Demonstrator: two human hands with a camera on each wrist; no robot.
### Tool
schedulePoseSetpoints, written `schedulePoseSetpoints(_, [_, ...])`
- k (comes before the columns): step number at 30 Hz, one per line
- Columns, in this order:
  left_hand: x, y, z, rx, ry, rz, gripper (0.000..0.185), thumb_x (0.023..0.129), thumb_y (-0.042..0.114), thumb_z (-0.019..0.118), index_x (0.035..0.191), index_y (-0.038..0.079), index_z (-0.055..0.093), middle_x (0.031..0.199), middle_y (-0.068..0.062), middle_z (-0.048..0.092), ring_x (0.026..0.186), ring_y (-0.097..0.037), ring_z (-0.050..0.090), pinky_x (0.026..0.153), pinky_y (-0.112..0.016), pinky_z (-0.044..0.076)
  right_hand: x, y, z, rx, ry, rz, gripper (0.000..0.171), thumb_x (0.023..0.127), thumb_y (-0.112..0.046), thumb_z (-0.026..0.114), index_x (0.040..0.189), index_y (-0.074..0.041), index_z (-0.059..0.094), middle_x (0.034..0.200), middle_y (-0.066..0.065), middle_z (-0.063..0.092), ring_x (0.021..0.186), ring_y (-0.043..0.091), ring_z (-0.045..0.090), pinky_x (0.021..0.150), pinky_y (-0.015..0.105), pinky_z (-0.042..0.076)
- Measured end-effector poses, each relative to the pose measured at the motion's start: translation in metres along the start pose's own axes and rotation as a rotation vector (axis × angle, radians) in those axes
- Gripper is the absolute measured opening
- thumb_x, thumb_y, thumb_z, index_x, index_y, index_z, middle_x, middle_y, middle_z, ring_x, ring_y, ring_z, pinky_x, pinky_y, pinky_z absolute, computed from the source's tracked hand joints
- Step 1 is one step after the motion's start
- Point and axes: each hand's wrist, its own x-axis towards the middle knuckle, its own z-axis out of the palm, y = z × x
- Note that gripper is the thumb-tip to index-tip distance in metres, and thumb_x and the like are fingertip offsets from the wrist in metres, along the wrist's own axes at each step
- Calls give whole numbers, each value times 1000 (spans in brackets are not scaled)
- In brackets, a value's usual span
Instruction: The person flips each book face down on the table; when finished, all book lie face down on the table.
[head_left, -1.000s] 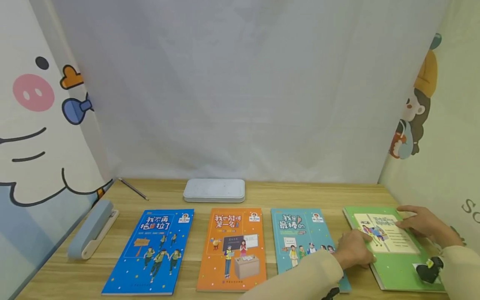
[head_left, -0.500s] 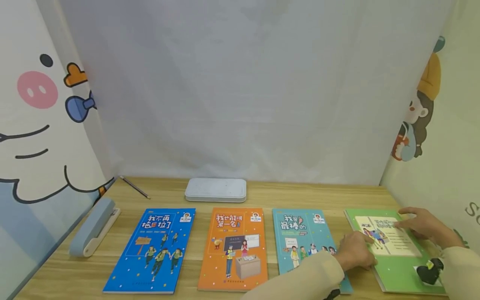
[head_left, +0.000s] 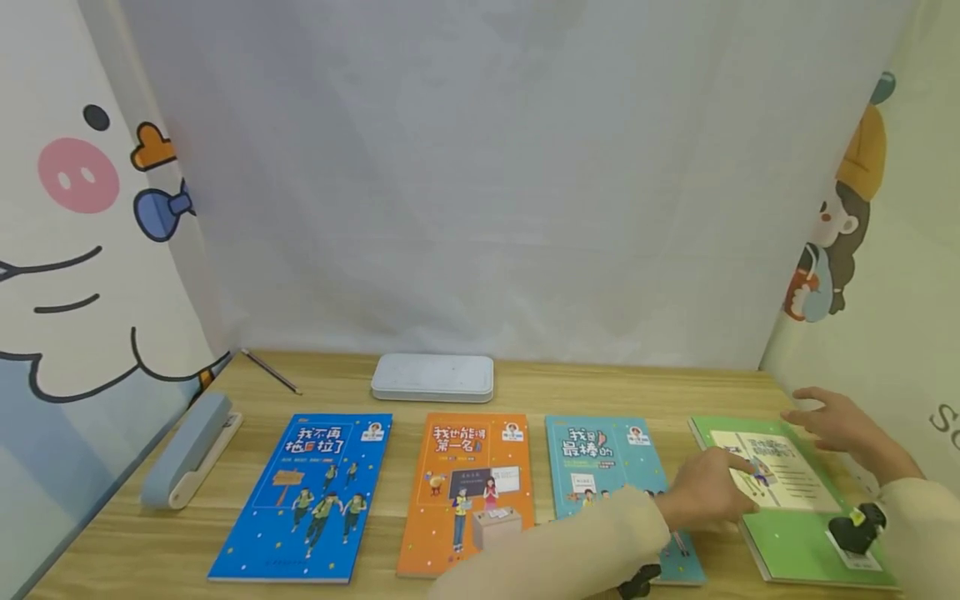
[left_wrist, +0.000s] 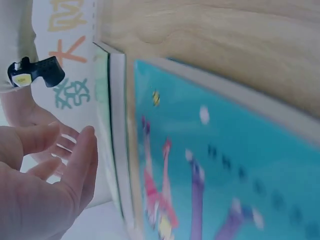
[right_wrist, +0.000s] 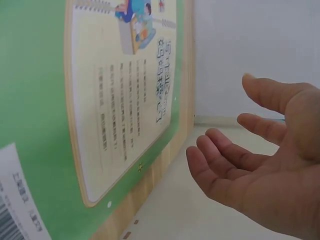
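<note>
Book (head_left: pixel 810 546), green, lies at right of table (head_left: pixel 600 387) in head view. Left wrist view: relaxed left hand (left_wrist: pixel 45 190) grips nothing. Right wrist view: right hand (right_wrist: pixel 272 180) holds nothing; book seems light, smooth, bendable, best lifted by long edges.

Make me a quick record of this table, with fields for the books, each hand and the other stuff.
Books, left to right: blue book, orange book, teal book, green book
Green book's label: barcode, partly in view
Left hand: by the green book's left edge, holding nothing
Right hand: by its right edge, holding nothing
Behind the books: pencil, pale flat case
Far left: blue-and-white hinged device
Surface: wood-grain table
</note>
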Motion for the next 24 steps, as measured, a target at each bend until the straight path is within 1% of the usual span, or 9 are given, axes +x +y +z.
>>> schedulePoseSetpoints(2, [-3,-1,-10,37,-24,49,40,84,19,81,122,27,72,117,14,72,48,5,50,40,-10,38,-1,-9,1,7,2,-29,71,107,-30,43,143,23,13,137,54,28,125,65,41,93,55,55])
schedulePoseSetpoints(6, [-10,-4,-29,85,-75,103,40,87,23,78,126,27,70,115,11,74,82,5,67,53,-8,46,-2,-27,8,13,11,-108,68,108,-27,43,144,23,14,135,53,36,122,63,46,92,56,55])
schedulePoseSetpoints(8, [-15,-7,-38,121,-91,120,41,88,25,77,128,29,69,118,9,73,82,5,68,52,-8,46,-2,-36,12,16,18,-146,67,108,-25,44,144,23,14,133,52,40,120,63,48,90,56,56])
schedulePoseSetpoints(10, [-21,-10,-45,191,-119,144,43,90,27,75,132,31,66,101,8,76,61,7,60,47,-9,42,-2,-43,16,24,21,-180,65,107,-24,44,144,22,16,131,52,43,119,62,50,89,56,56])
schedulePoseSetpoints(13, [-30,-17,-56,286,-140,216,44,90,28,75,133,30,65,105,11,75,48,4,47,46,-9,41,0,-54,22,41,17,-219,64,107,-23,46,145,20,18,131,50,45,119,62,50,90,56,56])
schedulePoseSetpoints(15, [-36,-24,-64,334,-159,268,44,90,29,75,133,28,65,112,10,74,60,5,55,60,-8,48,1,-61,26,53,7,-236,64,107,-24,46,146,19,19,131,49,46,120,61,51,90,57,56])
schedulePoseSetpoints(17, [-41,-31,-71,370,-171,314,44,89,29,76,132,26,66,137,10,62,93,3,65,81,-13,52,3,-67,30,63,-10,-254,64,107,-26,47,147,17,20,131,48,47,121,60,50,91,56,56])
schedulePoseSetpoints(19, [-47,-39,-78,409,-190,357,44,89,30,76,132,24,66,143,4,58,125,-7,58,99,-21,49,5,-73,34,68,-26,-272,64,107,-26,47,147,16,22,132,47,48,122,60,50,91,56,56])
schedulePoseSetpoints(24, [-63,-59,-91,482,-255,426,43,94,35,69,136,24,63,154,-5,47,142,-17,44,112,-31,43,8,-84,45,91,-62,-301,63,105,-27,50,148,13,26,132,43,51,120,56,54,90,55,57])
